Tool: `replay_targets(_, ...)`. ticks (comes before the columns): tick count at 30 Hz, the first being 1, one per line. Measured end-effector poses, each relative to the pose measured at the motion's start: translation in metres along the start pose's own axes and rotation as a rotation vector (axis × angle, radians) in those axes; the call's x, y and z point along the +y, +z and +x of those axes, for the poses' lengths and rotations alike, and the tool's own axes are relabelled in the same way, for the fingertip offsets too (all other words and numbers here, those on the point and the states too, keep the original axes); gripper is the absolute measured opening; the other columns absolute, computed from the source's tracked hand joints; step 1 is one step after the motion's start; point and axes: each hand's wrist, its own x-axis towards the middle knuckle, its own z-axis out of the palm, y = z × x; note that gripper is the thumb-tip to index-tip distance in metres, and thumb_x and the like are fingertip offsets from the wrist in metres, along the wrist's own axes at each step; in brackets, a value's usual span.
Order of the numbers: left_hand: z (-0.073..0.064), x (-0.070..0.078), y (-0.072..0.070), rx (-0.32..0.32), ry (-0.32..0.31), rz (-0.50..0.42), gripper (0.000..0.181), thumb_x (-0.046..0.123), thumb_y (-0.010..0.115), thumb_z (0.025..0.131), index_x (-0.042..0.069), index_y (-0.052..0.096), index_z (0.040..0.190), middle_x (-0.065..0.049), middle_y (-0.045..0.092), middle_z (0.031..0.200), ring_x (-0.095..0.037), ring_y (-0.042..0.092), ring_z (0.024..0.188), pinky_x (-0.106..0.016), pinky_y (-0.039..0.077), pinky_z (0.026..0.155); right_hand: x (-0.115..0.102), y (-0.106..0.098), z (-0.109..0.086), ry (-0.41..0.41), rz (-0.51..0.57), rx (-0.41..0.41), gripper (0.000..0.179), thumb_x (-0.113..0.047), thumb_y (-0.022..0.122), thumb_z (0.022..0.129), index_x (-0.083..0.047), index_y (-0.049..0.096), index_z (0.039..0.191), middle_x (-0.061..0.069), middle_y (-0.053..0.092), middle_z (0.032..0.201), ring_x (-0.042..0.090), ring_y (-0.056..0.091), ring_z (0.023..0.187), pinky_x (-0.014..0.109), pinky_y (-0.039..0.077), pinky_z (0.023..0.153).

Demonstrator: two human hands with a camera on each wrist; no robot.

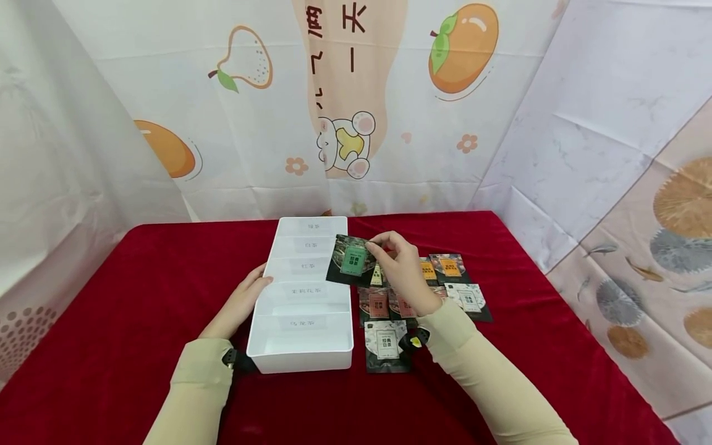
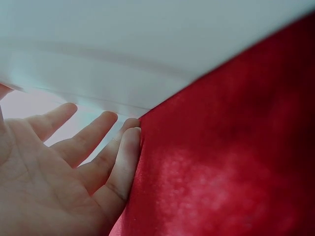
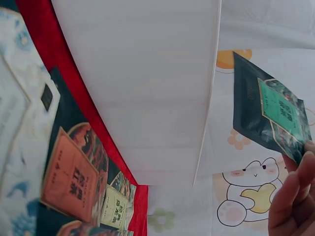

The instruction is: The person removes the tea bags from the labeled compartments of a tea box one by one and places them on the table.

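Pinched at one corner between the thumb and fingers of my right hand [image 1: 402,264] is a dark tea packet with a green label [image 1: 353,260]. It hangs tilted above the right rim of a long white divided box [image 1: 300,362]. In the right wrist view, the packet [image 3: 275,110] is raised higher than the box wall [image 3: 135,88]. My left hand [image 1: 240,303] rests along the box's left side, thumb at the rim. The left wrist view has its fairly straight fingers [image 2: 86,142] against the outer wall, palm facing the box.
Right of the box lie several more tea packets: red-labelled ones [image 1: 378,305], orange-labelled ones [image 1: 449,267], and white ones [image 1: 387,346] nearer the front and right. A pale-yellow-labelled packet [image 3: 115,209] is partly covered. Red cloth [image 1: 139,296] covers the table; a printed curtain [image 1: 250,142] hangs behind.
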Motion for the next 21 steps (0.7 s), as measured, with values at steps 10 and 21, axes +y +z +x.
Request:
replay_targets(10,0.001,-0.001,0.0,-0.001,0.001,0.003,0.062,0.035,0.039,0.105,0.009,0.02,0.158,-0.021,0.044,0.149,-0.011,0.056,0.103,-0.027,0.045,0.088,0.007,-0.014,-0.019,0.08,0.02,-0.054,0.017,-0.026,0.064,0.098,-0.012,0.068,0.107,0.01,0.069,0.1,0.018,0.045,0.05,0.029,0.039,0.05)
replay_targets(21,0.0,0.0,0.0,0.006,0.006,0.004,0.061,0.034,0.04,0.105,0.008,0.022,0.158,-0.021,0.044,0.149,-0.01,0.056,0.102,-0.026,0.046,0.087,0.01,-0.033,-0.039,0.108,-0.024,-0.057,0.019,-0.025,0.067,0.096,-0.009,0.07,0.105,0.009,0.068,0.081,0.018,0.052,0.054,0.029,0.043,0.054)
